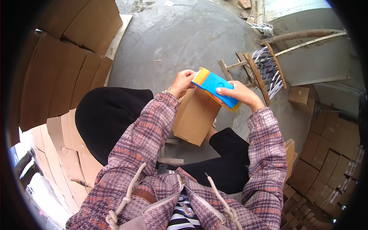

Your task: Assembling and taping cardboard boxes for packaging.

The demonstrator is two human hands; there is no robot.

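Observation:
A blue and yellow box is held up above an open-looking cardboard carton. At its yellow left end, the fingers of my left hand are closed on the edge. My right hand grips the other end, its thumb lying flat on the blue face and its other fingers hidden underneath. The box is tilted, with its right end lower. Between my knees stands the brown carton, partly covered by the box and my hands, so its inside does not show.
Stacked cardboard cartons rise close on my left. To the right stands a wooden stool with a woven strap seat. Beyond it lies a small carton, with more cartons piled at the lower right. Grey concrete floor stretches ahead.

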